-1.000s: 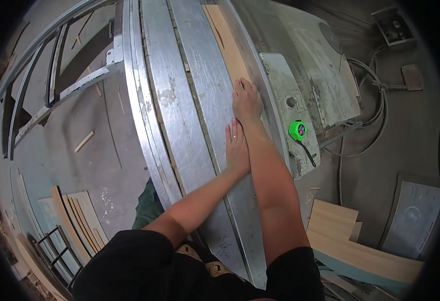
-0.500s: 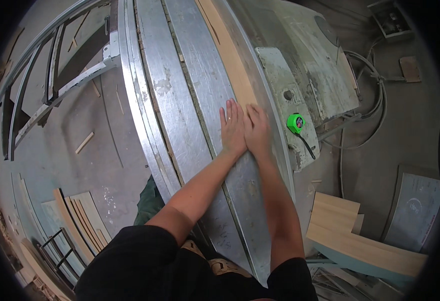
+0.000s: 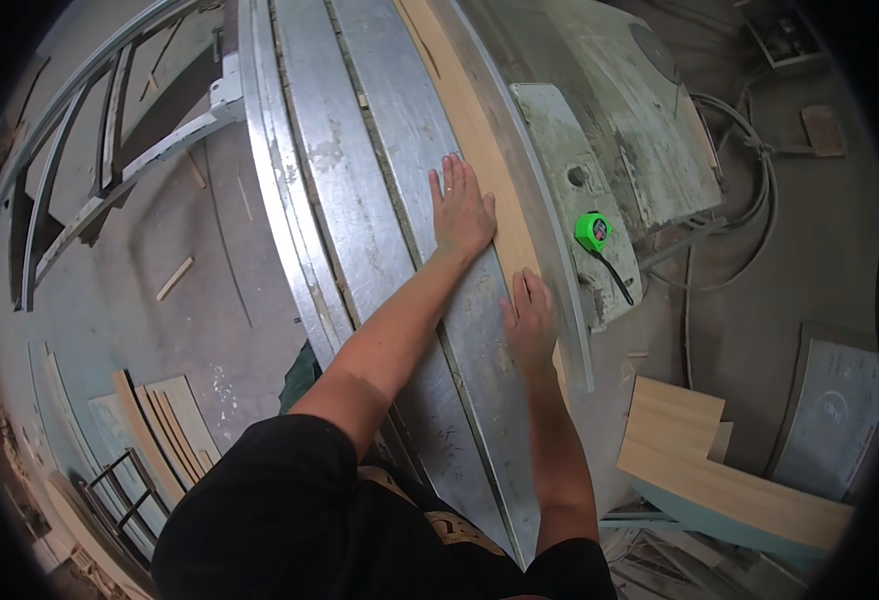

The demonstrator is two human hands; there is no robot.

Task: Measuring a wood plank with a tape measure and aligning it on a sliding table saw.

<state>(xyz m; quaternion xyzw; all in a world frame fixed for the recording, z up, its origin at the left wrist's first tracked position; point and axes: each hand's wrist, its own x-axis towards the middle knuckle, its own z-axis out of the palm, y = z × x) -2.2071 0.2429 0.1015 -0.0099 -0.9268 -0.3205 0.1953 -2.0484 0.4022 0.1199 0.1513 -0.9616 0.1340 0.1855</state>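
Note:
A long light wooden board [image 3: 512,228] lies on the silver metal machine table [image 3: 359,205], along a raised metal fence [image 3: 551,228]. My left hand [image 3: 462,210] rests flat on the table against the board's left edge, fingers stretched forward and a ring on one. Closer to me, my right hand [image 3: 532,318] lies over the near part of the board, fingers extended and the thumb apart on the left side. The board shows again just past that hand, beside the wrist. Neither hand is wrapped round anything.
Right of the fence, a green tape measure [image 3: 592,232] with a black strap sits on a worn pale machine plate [image 3: 559,140]. Cables [image 3: 749,140] loop across the floor beyond. Cut wooden panels [image 3: 669,420] lie at the lower right, and wood strips [image 3: 159,430] lean at the lower left.
My hands have separated: the left has moved forward a little, the right back toward me along the board. The board shows between them, with its near end now by my right wrist.

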